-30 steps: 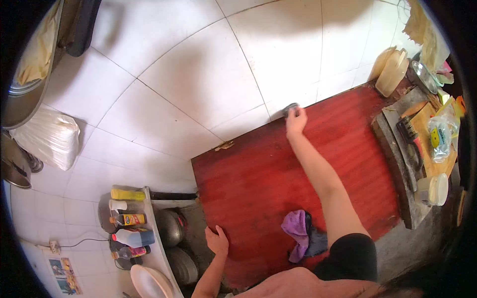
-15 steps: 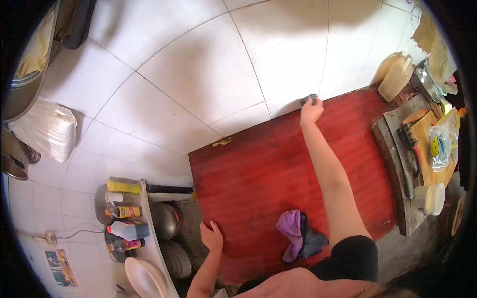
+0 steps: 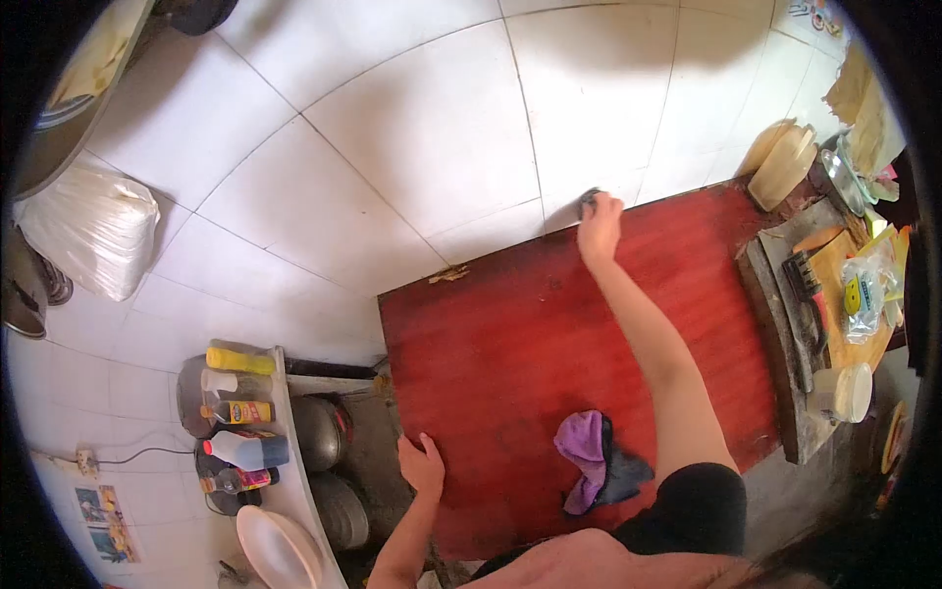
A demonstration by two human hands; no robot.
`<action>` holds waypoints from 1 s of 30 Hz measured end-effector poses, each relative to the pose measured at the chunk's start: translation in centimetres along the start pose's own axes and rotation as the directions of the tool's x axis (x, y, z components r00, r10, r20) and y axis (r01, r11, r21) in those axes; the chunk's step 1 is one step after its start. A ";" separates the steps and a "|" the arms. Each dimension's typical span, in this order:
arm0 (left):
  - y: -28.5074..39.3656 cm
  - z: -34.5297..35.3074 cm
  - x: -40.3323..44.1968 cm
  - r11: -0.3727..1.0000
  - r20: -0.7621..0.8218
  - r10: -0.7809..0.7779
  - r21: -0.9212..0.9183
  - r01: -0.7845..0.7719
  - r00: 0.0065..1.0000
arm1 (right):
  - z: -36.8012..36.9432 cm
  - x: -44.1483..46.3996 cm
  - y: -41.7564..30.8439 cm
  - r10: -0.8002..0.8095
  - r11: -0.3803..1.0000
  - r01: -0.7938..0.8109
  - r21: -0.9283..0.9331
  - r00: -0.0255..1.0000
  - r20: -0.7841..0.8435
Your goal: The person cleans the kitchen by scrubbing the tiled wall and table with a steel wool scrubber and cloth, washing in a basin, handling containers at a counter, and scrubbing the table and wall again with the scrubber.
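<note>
My right hand (image 3: 600,233) is stretched far forward, its fingers closed on a small dark scouring pad (image 3: 589,201). The pad touches the white tiled wall (image 3: 442,128) just above the back edge of the red tabletop (image 3: 510,353). Near the tabletop's left edge lies my left hand (image 3: 422,464), with thumb and fingers apart and nothing in it. A crumpled purple and dark grey cloth (image 3: 586,454) rests on the tabletop between my two arms.
To the left, a shelf holds several bottles (image 3: 245,411) and a pale basin (image 3: 280,550), with metal pots (image 3: 319,432) beside it. On the right, a wooden board (image 3: 842,294) carries a brush (image 3: 810,285) and a white tub (image 3: 844,393). A beige container (image 3: 783,169) leans at the back right corner.
My right hand has slid a little left along the bottom of the wall with the pad. My left hand and the cloth stay in place; the view has shifted slightly.
</note>
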State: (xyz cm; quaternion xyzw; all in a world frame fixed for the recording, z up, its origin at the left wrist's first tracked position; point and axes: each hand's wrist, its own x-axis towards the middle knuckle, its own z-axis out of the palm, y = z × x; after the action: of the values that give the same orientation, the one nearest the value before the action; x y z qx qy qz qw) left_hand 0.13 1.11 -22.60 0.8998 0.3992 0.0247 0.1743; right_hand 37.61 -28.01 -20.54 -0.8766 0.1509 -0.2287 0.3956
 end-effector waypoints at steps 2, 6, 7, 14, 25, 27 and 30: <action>-0.6 -0.1 0.2 1.000 0.003 -0.002 0.012 0.002 1.000 | 0.6 3.1 4.4 0.012 0.997 -0.019 -0.076 0.996 -0.087; -0.6 0.5 0.7 0.998 -0.027 0.052 0.042 -0.051 0.998 | -1.7 3.7 2.0 0.134 0.990 -0.140 -0.025 0.976 -0.170; -0.9 0.1 -0.1 0.998 -0.004 0.045 0.054 -0.045 0.999 | -1.3 2.2 1.6 -0.014 0.994 0.003 -0.109 0.995 -0.101; -1.4 0.8 0.4 0.996 -0.047 0.065 0.058 -0.062 0.997 | -3.3 5.3 1.7 0.133 0.991 -0.132 0.012 0.974 -0.183; -1.6 1.1 0.1 0.995 -0.075 0.099 0.033 -0.097 0.992 | -0.9 2.1 -3.1 0.190 0.973 -0.132 0.188 0.921 -0.339; -1.7 0.9 -0.2 0.996 -0.048 0.082 0.039 -0.080 0.995 | 1.6 -0.7 -6.2 0.220 0.958 -0.132 0.256 0.909 -0.355; -1.2 0.6 0.2 0.997 -0.046 0.068 0.031 -0.067 0.997 | 4.7 -6.7 -8.8 0.073 0.982 -0.048 0.180 0.988 -0.135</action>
State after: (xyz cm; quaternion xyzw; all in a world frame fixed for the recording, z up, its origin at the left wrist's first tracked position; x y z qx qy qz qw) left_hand -0.46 1.87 -23.57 0.9145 0.3729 0.0456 0.1505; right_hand 35.06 -16.41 -18.44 -0.8147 0.1842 -0.2905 0.4669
